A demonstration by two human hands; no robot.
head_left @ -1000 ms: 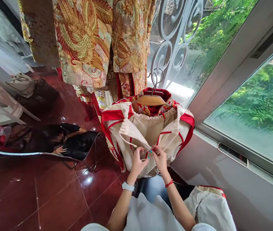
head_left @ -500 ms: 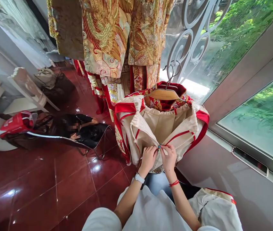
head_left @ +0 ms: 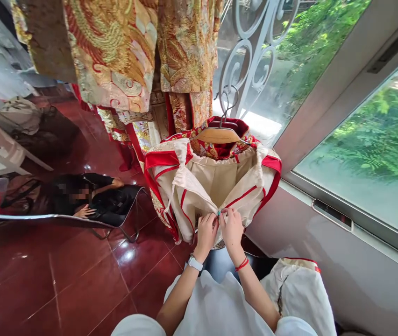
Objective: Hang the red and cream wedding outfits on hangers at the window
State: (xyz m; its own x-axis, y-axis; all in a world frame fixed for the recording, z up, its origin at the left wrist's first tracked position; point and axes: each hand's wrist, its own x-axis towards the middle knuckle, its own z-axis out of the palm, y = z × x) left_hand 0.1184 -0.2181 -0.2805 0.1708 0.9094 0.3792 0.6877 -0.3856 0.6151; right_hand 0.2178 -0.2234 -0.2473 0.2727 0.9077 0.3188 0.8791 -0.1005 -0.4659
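A cream garment (head_left: 220, 179) with red trim and gathered edges hangs, lining outward, from a wooden hanger (head_left: 218, 136). Its two front edges slope down and meet in a V at my fingertips. On the left of that point, my left hand (head_left: 206, 233) is closed, pinching the cloth. My right hand (head_left: 232, 228) pinches from the other side, thumb and forefinger almost touching the left ones. A tiny turquoise spot (head_left: 219, 213) shows between the fingertips; I cannot tell what it is. Red, patterned cloth (head_left: 232, 150) shows behind the hanger.
Gold embroidered robes (head_left: 115, 60) hang behind. To the right are a window frame (head_left: 328, 102) and a phone-like flat object (head_left: 332, 214) on the sill. White cloth (head_left: 302, 289) lies at lower right. Someone in black (head_left: 104, 203) is at left, by a metal-framed seat.
The view has turned right, so the scene sits farther left. Both hands stay together at the same point of the V, with their fingers shifted only slightly.
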